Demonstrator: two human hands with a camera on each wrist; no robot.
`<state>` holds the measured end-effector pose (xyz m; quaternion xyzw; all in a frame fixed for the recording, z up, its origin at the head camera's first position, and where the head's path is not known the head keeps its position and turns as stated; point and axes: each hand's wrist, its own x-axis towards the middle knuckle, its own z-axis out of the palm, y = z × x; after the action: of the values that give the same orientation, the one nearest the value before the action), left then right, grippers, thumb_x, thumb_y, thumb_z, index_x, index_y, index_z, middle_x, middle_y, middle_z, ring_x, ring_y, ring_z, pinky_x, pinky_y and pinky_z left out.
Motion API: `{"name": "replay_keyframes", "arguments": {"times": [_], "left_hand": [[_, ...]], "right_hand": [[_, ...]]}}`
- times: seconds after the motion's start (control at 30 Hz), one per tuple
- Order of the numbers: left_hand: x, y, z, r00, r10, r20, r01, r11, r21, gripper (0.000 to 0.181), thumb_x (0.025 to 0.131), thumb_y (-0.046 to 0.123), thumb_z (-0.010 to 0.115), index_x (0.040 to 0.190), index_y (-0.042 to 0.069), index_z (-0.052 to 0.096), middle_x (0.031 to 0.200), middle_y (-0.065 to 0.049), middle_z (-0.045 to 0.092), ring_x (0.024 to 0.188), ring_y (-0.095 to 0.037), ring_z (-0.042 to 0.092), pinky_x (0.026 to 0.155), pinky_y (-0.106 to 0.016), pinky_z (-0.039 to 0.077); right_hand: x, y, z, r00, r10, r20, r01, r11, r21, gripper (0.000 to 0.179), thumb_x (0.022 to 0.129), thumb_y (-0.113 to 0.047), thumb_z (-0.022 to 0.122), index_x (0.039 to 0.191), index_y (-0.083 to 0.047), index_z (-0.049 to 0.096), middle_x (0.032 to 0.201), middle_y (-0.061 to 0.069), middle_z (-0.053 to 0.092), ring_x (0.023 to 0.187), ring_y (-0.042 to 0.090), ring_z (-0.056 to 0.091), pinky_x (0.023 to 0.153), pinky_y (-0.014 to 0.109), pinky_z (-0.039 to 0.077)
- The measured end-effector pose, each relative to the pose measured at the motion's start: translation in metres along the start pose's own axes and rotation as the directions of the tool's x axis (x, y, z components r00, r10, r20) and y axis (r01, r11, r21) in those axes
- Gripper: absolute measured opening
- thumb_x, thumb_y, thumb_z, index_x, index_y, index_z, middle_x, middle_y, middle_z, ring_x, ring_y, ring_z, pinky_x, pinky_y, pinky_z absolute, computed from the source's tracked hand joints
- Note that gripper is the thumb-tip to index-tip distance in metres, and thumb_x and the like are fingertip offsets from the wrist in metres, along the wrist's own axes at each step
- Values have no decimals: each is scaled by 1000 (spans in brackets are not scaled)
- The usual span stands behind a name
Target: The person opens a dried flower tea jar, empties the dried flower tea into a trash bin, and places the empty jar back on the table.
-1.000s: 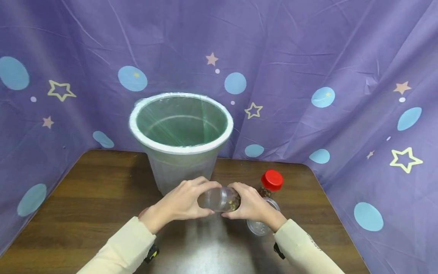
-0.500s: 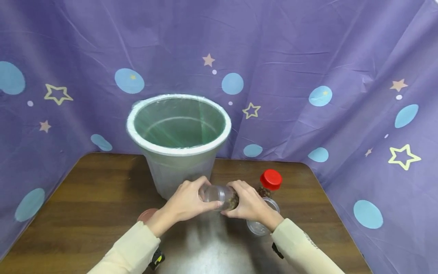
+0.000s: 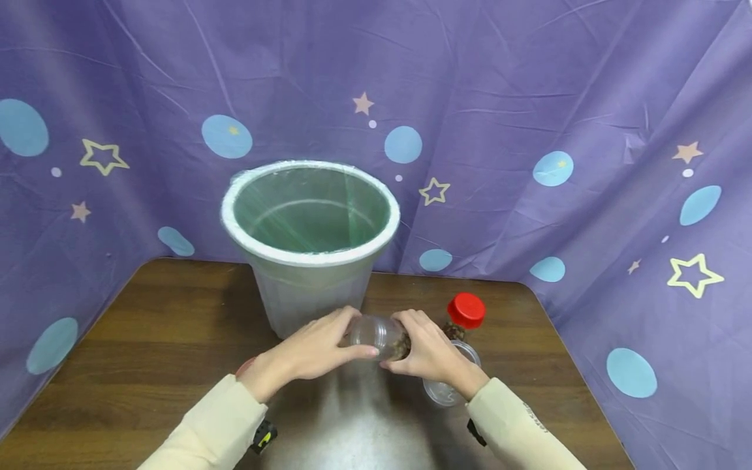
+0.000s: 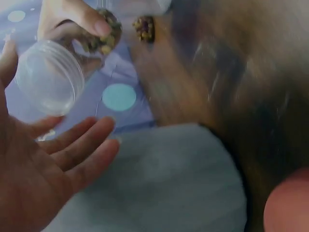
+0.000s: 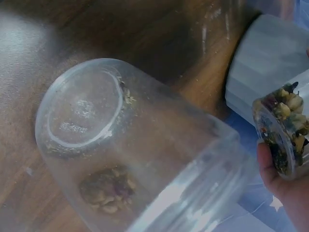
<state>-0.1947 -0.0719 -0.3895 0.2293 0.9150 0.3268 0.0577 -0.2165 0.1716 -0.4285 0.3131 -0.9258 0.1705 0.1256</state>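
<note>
A clear plastic jar (image 3: 377,331) with dried flowers in its right end lies sideways in the air between both hands. My right hand (image 3: 431,349) grips the filled end. My left hand (image 3: 311,349) is at the other, ribbed end, its thumb across the near side. In the left wrist view, the left fingers (image 4: 91,159) are spread and fairly straight beside the jar's ribbed end (image 4: 50,79). Dried flowers (image 5: 289,113) show through the wall of the held jar in the right wrist view, with a right-edge hand (image 5: 285,193) beside them.
Behind the hands stands a pale bucket (image 3: 308,258) lined with clear film. To the right, a red-capped jar (image 3: 467,310) of dried material stands near a clear jar (image 3: 443,393) lying down. A reddish round piece (image 3: 243,366) shows beside my left wrist.
My left thumb has shifted from under the jar's edge up across its near side. The right hand keeps its grip, and the jar stays in about the same place.
</note>
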Motion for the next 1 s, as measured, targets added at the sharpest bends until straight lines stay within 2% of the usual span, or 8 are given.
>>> {"name": "replay_keyframes", "arguments": {"times": [0.13,0.27,0.43,0.57,0.67,0.77,0.87,1.0], "left_hand": [[-5,-6,-7,981,195,-12,-193,976,101,89,76,62,74,149,30,35,144,-3,48,123,-25,57,94,-48,52],[-5,-12,-6,937,349,-26,-341,926,159,89,71,44,85,147,34,39,145,1,44,123,-23,57,93,-46,54],[-4,-16,5,894,438,-95,-412,887,207,78,73,29,86,141,26,48,136,1,52,111,-18,64,91,-37,56],[-2,-17,10,852,498,-165,-452,856,249,72,72,23,86,136,20,52,121,0,58,92,-14,69,81,-29,58],[-2,-17,10,839,504,-204,-455,857,243,72,69,23,88,133,17,55,115,-2,63,87,-16,70,75,-28,59],[-1,-15,8,855,465,-228,-424,881,209,68,69,29,88,129,15,59,112,-3,69,90,-20,72,76,-32,59],[1,-11,7,899,368,-235,-336,927,168,62,72,43,84,123,15,62,101,-2,74,84,-15,72,71,-29,56],[2,-5,8,953,189,-239,-165,979,117,58,75,61,75,111,17,64,77,7,71,66,-5,63,62,-23,49]], "right_hand": [[1,1,-4,1000,20,14,-20,1000,13,71,62,-44,89,118,-12,58,107,0,65,96,16,60,84,35,53],[0,1,-5,997,55,53,-56,998,18,73,63,-45,88,120,-11,59,110,0,65,100,16,60,85,36,53],[-2,-2,-4,995,63,80,-66,997,27,73,64,-47,87,121,-13,58,113,0,64,104,16,61,87,37,54],[-2,-3,-3,996,49,72,-52,998,28,72,63,-46,87,120,-13,59,111,0,65,102,15,61,85,36,54],[-1,-4,-4,997,42,58,-43,999,24,70,63,-45,87,119,-13,59,109,-1,65,100,15,61,82,35,54],[0,-4,-3,999,36,39,-36,999,18,69,62,-44,87,118,-14,59,107,-2,66,97,14,62,81,34,55],[0,-5,-3,1000,22,7,-22,1000,-3,69,61,-45,88,117,-15,59,105,-2,66,95,14,61,80,33,55],[0,-5,-2,999,-1,-41,-1,999,-32,70,60,-44,89,116,-13,59,104,-2,65,92,14,60,79,32,54]]}}
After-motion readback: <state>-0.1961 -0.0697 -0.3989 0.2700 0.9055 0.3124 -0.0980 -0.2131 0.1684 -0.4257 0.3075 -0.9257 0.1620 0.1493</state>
